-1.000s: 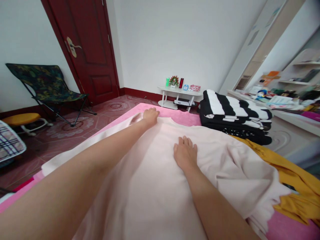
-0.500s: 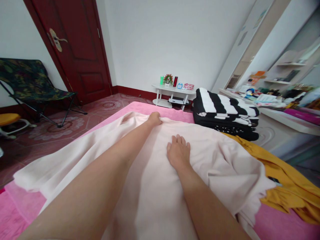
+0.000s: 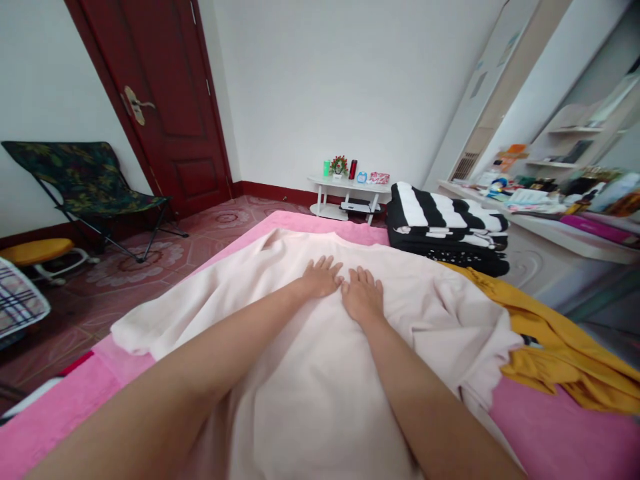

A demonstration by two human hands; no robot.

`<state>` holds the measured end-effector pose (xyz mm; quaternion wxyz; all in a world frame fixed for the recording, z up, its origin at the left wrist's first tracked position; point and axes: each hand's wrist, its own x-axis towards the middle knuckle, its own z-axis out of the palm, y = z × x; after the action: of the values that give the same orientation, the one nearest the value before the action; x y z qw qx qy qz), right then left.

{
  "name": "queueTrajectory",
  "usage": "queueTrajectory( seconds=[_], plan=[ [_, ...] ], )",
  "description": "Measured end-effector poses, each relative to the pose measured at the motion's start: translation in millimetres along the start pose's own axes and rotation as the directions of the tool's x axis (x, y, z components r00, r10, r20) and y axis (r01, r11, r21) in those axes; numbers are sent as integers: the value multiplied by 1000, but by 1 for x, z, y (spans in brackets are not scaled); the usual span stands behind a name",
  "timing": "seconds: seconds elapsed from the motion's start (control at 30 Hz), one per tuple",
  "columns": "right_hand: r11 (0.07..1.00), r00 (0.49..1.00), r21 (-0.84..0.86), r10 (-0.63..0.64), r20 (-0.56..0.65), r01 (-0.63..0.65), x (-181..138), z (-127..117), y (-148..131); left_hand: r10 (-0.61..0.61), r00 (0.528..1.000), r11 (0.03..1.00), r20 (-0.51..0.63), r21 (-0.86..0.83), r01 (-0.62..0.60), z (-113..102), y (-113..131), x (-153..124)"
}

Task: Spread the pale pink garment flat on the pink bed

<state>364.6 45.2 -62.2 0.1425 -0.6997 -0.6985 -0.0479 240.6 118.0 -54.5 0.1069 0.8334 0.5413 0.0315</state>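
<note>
A pale pink garment (image 3: 310, 373) lies spread across the pink bed cover (image 3: 550, 433). Both hands rest flat on its middle, side by side: left hand (image 3: 320, 277) and right hand (image 3: 361, 296), fingers extended, slightly spread. At 2 o'clock lie a yellow garment (image 3: 560, 347) and folded striped blanket (image 3: 445, 220).

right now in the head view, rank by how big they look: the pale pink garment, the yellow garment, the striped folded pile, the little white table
1. pale pink garment
2. yellow garment
3. striped folded pile, though it lies farther off, so true size versus the yellow one is unsure
4. little white table, farthest away
</note>
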Motion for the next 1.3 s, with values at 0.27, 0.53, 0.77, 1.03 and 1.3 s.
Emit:
queueTrajectory(
  seconds=[0.27,0.53,0.77,1.03,1.3],
  plan=[
    [999,983,-38,10,182,-3,-8,-11,0,-89,996,996,1,22,89,6,20,-80],
    [999,952,-30,-20,307,31,-43,-26,8,-89,967,995,-237,26,98,21,29,-113],
    [999,978,-30,-36,204,43,-87,-38,8,-79,969,995,-232,39,90,19,27,-121],
    [997,996,-14,-71,54,72,-89,-37,7,-65,966,997,-252,32,75,19,24,-122],
    [995,995,36,-96,14,95,-84,-34,11,-69,967,995,-246,49,84,19,24,-119]
  ],
)
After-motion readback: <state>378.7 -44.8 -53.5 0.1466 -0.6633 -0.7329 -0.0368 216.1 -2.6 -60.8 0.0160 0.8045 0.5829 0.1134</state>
